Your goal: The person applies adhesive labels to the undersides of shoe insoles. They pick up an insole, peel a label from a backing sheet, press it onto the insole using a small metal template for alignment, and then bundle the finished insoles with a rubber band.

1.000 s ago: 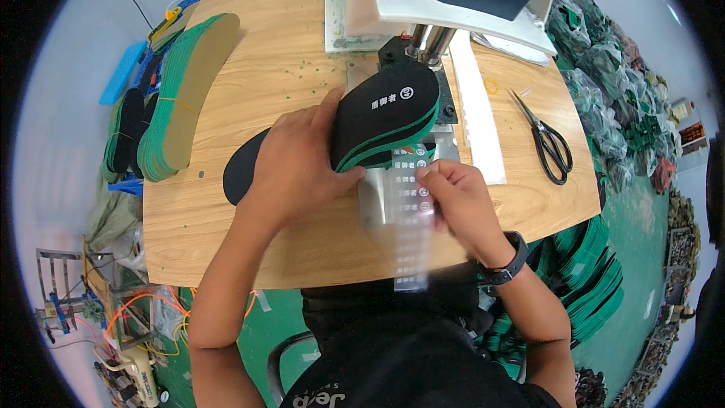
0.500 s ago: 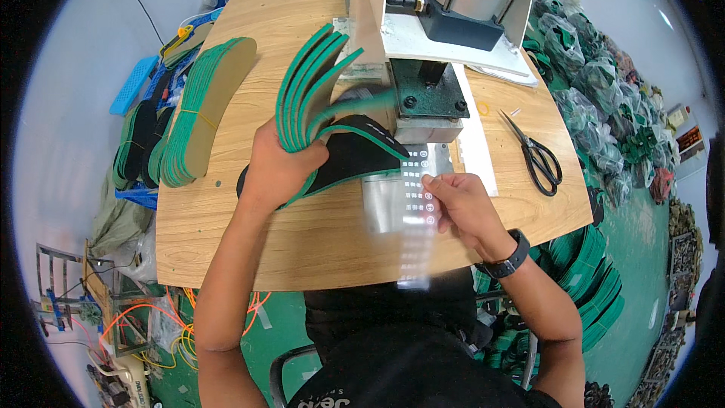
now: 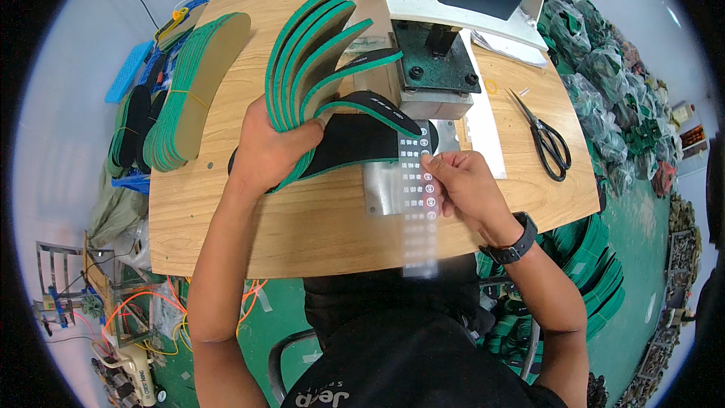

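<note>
My left hand (image 3: 273, 147) grips a fanned bunch of insoles (image 3: 306, 53) with green edges, beige undersides and black faces. Two of the fanned insoles curl toward the press, one showing a white print near its tip. Beneath them a black insole (image 3: 351, 136) stretches right, its end over a metal plate (image 3: 384, 190) in front of the press block (image 3: 434, 79). Pinched in my right hand (image 3: 467, 187) is a clear film strip (image 3: 415, 200) with rows of white marks. Its top end overlaps the black insole's end, and its lower end hangs toward the table edge.
Black-handled scissors (image 3: 547, 140) lie at the right of the wooden table (image 3: 317, 245). A banded stack of insoles (image 3: 192, 94) stands at the left, beside a blue crate with more. Bagged green pieces (image 3: 596, 106) are heaped on the floor at right.
An insole that was blurred by the press now rests still, fanned upward from the bunch. The black insole beneath shows more of its length. The strip's top now lies over its end.
</note>
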A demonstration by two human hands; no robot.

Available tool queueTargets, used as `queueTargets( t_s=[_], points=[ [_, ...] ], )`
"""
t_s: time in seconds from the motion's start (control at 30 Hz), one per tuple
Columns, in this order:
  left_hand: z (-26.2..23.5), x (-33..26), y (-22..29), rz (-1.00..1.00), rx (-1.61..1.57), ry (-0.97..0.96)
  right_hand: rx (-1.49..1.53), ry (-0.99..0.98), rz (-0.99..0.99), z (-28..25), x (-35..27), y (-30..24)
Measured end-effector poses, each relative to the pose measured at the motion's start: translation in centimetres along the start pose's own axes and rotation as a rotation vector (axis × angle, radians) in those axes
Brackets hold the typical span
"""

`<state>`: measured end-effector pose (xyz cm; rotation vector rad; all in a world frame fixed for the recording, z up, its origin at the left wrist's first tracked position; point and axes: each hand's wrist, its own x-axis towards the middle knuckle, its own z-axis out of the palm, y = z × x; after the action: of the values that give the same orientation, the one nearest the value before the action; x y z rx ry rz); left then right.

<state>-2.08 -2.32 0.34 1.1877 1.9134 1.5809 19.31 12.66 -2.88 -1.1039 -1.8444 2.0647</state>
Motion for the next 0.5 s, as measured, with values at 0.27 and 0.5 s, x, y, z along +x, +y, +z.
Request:
queueTargets(
  t_s=[0.27,0.5],
  points=[
    [0.33,-0.01,-0.44,0.062,0.017,0.047,-0.021,-0.014,0.025,-0.07,-0.02,-0.36],
    [0.86,-0.26,-0.52,-0.024,0.017,0.055,-0.039,-0.011,0.034,0.09,-0.08,-0.39]
  ],
)
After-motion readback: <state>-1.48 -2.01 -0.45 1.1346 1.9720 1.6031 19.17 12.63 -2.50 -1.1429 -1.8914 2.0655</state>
